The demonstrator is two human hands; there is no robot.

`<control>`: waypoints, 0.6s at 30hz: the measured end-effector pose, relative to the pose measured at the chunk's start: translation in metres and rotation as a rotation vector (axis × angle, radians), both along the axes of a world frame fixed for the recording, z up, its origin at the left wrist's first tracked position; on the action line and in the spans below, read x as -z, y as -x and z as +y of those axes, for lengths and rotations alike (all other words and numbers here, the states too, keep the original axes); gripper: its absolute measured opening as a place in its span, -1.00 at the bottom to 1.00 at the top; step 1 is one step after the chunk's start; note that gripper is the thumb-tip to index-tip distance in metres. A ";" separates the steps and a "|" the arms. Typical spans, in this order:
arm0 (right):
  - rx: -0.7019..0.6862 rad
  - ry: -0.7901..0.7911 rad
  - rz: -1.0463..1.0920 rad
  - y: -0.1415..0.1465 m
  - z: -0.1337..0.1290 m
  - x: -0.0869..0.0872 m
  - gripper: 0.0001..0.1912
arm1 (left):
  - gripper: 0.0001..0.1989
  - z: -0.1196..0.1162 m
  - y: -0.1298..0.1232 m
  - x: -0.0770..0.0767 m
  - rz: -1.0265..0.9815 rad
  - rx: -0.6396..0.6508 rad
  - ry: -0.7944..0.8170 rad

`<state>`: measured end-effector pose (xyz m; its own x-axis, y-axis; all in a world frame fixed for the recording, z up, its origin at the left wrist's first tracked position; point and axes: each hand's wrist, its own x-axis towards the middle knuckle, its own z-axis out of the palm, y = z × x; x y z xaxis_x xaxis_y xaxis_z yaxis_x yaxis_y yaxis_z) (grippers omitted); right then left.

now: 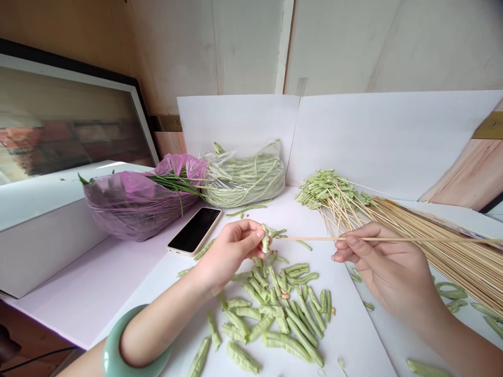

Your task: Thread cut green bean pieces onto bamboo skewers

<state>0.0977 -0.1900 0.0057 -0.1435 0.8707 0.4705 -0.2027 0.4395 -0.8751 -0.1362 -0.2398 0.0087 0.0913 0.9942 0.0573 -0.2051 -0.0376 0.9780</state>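
My left hand (245, 240) pinches a short green bean piece (265, 239) upright between thumb and fingers. My right hand (377, 256) grips a thin wooden skewer (310, 239) that lies level across the view. The skewer's left tip is close to the bean piece; whether it touches or enters it I cannot tell. Below both hands, many cut bean pieces (285, 340) are spread over the white table surface (349, 335). At the back right lies a pile of skewered bean pieces (326, 189), beside a large bundle of bare skewers (440, 246).
A phone (194, 230) lies left of my left hand. Behind it are a purple bag (137, 201) with green stalks and a clear bag of long beans (247, 175). White boards (393, 141) stand at the back. A white box (47, 241) is at the left.
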 end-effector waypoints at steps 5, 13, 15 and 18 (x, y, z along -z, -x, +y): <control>-0.074 -0.010 -0.015 0.002 -0.010 0.002 -0.82 | -0.70 -0.001 -0.011 0.006 -0.099 0.004 0.074; -0.011 -0.053 -0.098 0.002 -0.014 0.005 -0.81 | -0.64 0.000 -0.017 0.015 -0.170 -0.023 0.095; -0.002 -0.059 -0.098 0.002 -0.013 0.005 -0.81 | -0.65 0.000 -0.016 0.015 -0.183 -0.036 0.081; -0.007 -0.057 -0.100 0.001 -0.014 0.006 -0.81 | -0.67 0.001 -0.015 0.015 -0.200 -0.041 0.058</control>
